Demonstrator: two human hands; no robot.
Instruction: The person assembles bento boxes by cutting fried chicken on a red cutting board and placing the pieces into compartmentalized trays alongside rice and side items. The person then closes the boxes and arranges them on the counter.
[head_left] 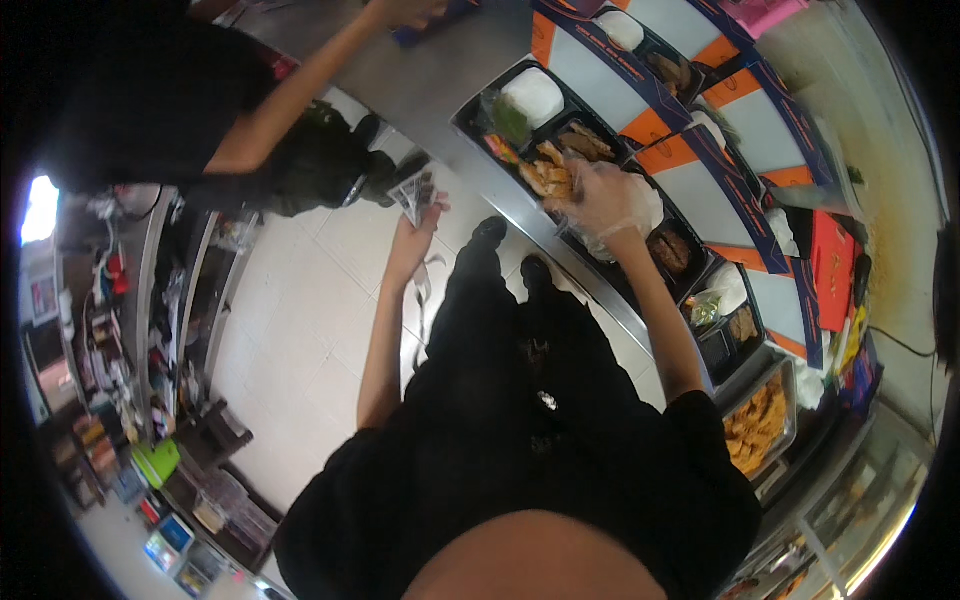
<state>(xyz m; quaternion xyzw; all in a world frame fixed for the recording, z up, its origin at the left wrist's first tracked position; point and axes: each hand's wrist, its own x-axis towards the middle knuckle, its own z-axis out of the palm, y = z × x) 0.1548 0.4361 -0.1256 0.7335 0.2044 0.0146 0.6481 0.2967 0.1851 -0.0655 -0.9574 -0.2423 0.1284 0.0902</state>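
Observation:
My right hand [600,205], in a clear plastic glove, reaches over a black compartment tray [465,118] on the steel counter. Its fingers curl over golden sliced chicken [546,172] in the tray; the fingertips are partly hidden. Beside the chicken lie a white rice mound [534,97], a small green packet [511,118] and browned meat strips [586,141]. Held out over the floor, my left hand [425,228] is closed around a crumpled grey-and-white printed packet [411,196]. A pale strip [424,282] hangs below that hand.
More black trays with rice and a dark patty [670,250] line the counter, with orange-and-white box lids [700,195] standing behind. A metal pan of fried pieces [757,425] sits near my right elbow. At upper left, another person's arm [300,90] extends. Cluttered shelves [150,300] stand left.

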